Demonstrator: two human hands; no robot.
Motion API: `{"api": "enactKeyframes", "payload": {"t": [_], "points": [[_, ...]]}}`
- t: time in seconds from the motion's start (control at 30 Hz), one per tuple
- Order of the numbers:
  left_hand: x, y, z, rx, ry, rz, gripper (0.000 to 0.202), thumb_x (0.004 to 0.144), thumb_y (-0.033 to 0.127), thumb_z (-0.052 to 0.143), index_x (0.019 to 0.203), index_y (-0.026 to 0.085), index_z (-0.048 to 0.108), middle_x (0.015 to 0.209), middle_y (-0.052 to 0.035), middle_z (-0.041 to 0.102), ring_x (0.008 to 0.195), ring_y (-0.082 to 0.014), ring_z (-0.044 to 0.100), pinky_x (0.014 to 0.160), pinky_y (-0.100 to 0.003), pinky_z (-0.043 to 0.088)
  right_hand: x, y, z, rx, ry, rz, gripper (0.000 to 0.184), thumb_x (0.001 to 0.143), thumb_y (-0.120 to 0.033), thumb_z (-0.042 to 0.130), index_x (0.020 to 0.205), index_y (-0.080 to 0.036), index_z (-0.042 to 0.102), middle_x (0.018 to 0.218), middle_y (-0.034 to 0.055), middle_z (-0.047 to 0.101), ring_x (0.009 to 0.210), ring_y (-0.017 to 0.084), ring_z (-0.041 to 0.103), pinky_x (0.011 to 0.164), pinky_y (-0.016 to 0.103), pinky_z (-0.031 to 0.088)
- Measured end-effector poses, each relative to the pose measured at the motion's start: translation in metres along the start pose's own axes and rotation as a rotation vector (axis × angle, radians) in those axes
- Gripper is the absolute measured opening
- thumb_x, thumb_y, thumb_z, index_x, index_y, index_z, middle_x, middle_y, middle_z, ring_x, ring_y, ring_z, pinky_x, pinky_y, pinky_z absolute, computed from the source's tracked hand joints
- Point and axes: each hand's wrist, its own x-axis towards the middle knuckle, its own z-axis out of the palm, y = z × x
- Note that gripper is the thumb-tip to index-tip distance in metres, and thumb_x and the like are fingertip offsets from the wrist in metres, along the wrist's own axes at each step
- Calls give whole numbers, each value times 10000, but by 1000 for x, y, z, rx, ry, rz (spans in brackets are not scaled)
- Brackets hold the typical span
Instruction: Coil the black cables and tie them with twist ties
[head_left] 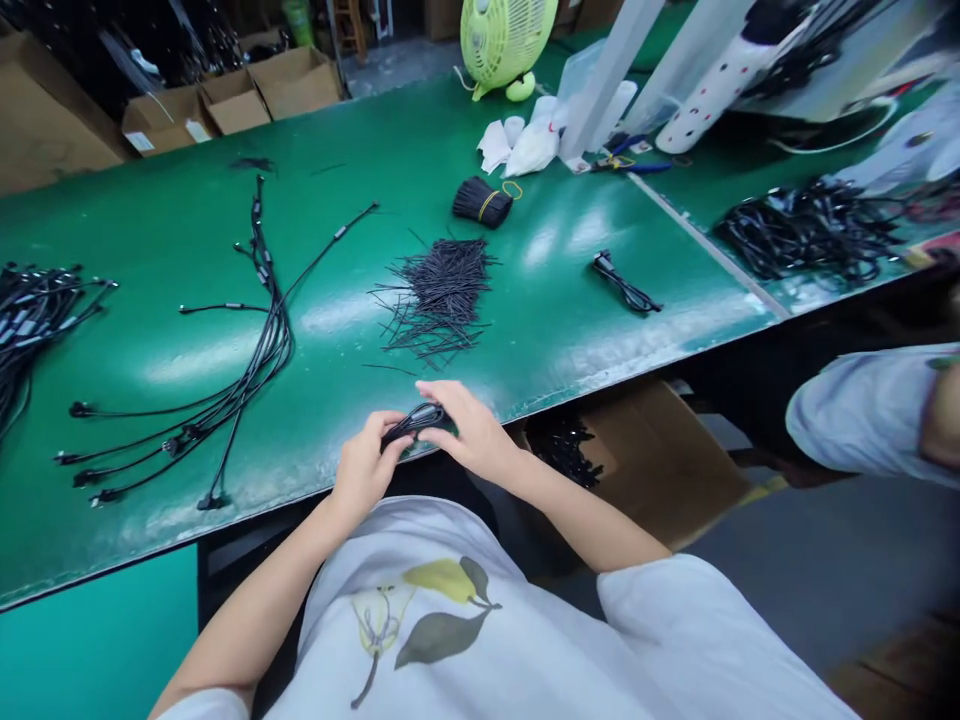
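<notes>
Both my hands are at the near edge of the green workbench (225, 200), holding a small looped bundle of black cable (418, 420). My left hand (362, 465) grips its left end, and the fingers of my right hand (465, 428) close over it from the right. Just beyond them lies a loose pile of short black wires (435, 295). A black cable harness with several branches (281, 340) is spread out to the left. Farther off sits a tight bundle of black wires (482, 202) tied with a yellow rubber band.
A small coiled black cable (624, 285) lies to the right, and a tangled cable heap (45, 325) at the left edge. More cables (806, 232) fill a neighbouring bench. A co-worker's sleeve (870, 415) shows at right. Cardboard boxes (232, 100), a green fan (502, 45) and white bags (525, 145) stand beyond.
</notes>
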Motion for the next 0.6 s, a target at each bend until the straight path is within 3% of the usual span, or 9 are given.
{"api": "enactKeyframes", "payload": {"t": [0.07, 0.17, 0.23, 0.3, 0.37, 0.4, 0.5, 0.6], "points": [[0, 1, 2, -87, -30, -30, 224, 904, 338, 546, 1085, 211, 511, 960, -51, 727, 893, -207, 705, 837, -345, 532, -2, 3, 4, 279, 3, 86, 647, 908, -502, 544, 1447, -205, 346, 1312, 140, 521, 1179, 229, 531, 984, 391, 469], [0, 2, 11, -67, -125, 27, 294, 892, 326, 567, 1142, 205, 473, 1187, -118, 667, 1018, -232, 681, 886, -389, 527, -5, 1, 14, 478, -87, 176, 484, 945, -543, 435, 1267, -198, 545, 1191, 99, 605, 1108, 205, 574, 997, 372, 447], [0, 1, 16, -7, -200, 106, 433, 857, 309, 619, 1241, 213, 443, 1390, -153, 533, 1183, -263, 603, 963, -428, 496, -4, 4, 14, 528, -22, 273, 452, 966, -540, 372, 1139, -185, 591, 1053, 79, 648, 1006, 187, 605, 946, 347, 466], [-2, -1, 14, 23, -251, 155, 575, 839, 305, 647, 1353, 235, 397, 1464, -149, 458, 1294, -274, 512, 1050, -453, 434, 0, 15, -2, 508, 117, 397, 463, 984, -536, 294, 1110, -175, 556, 881, 59, 646, 824, 166, 618, 810, 313, 500], [-6, -4, 3, 30, -256, 135, 604, 853, 313, 631, 1402, 251, 387, 1423, -133, 510, 1300, -267, 504, 1079, -454, 406, 4, 32, -35, 267, 224, 520, 468, 998, -502, 214, 1086, -167, 529, 735, 36, 595, 652, 152, 572, 666, 281, 476], [-9, -6, -5, 30, -245, 105, 569, 869, 315, 606, 1399, 252, 406, 1381, -126, 553, 1270, -261, 534, 1070, -449, 414, 5, 44, -56, 40, 250, 567, 459, 1002, -470, 201, 1059, -164, 538, 713, 40, 575, 617, 151, 547, 626, 273, 445], [-17, -19, -34, 55, -185, 31, 406, 913, 313, 527, 1313, 243, 520, 1240, -102, 656, 1152, -241, 615, 1025, -426, 452, 10, 85, -119, -868, 223, 597, 379, 980, -400, 303, 955, -158, 594, 764, 120, 584, 657, 193, 533, 613, 318, 367], [-25, -40, -70, 183, -4, -11, 331, 922, 308, 507, 1235, 233, 586, 1186, -94, 680, 1108, -238, 625, 1004, -420, 462, 13, 132, -164, -924, 143, 501, 416, 957, -401, 322, 803, -191, 646, 822, 219, 590, 684, 250, 532, 591, 391, 312]]}}
